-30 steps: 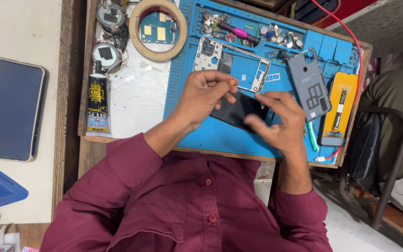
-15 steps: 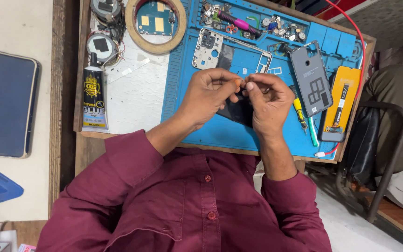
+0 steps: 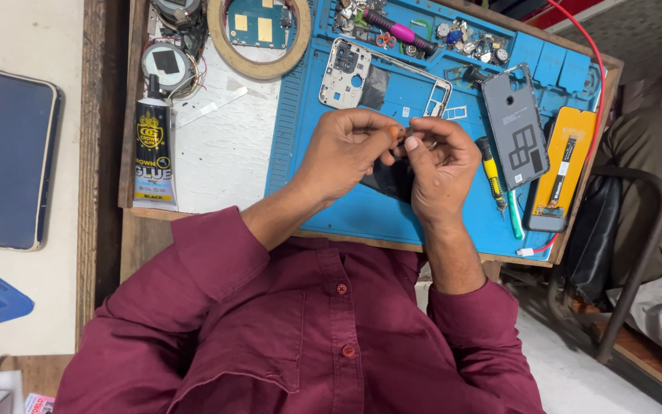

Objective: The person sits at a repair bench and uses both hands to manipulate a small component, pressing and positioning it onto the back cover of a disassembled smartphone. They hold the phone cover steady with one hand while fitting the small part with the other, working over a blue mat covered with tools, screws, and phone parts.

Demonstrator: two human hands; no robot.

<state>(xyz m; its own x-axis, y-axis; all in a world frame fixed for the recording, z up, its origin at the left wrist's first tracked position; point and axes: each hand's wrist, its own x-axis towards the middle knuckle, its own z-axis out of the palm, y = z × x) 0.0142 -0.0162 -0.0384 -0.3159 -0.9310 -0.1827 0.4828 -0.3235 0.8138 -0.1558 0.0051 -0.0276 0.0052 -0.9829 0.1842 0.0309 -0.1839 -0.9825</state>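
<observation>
My left hand (image 3: 344,151) and my right hand (image 3: 438,165) meet over the blue work mat (image 3: 323,195), fingertips pinched together on a tiny orange piece (image 3: 397,132). A dark phone (image 3: 387,181) lies on the mat, mostly hidden beneath both hands. Which hand grips the small piece I cannot tell for sure; both pinch at it.
A white phone frame (image 3: 355,73), a grey back cover (image 3: 515,126), a yellow-handled screwdriver (image 3: 492,172) and an orange flat tool (image 3: 557,169) lie on the mat. A black glue tube (image 3: 152,157), a tape ring (image 3: 258,65) and a dark phone (image 3: 5,157) sit to the left. A chair (image 3: 630,253) stands to the right.
My right hand came off the dark phone and rose to meet my left hand; both now pinch a small orange piece above it.
</observation>
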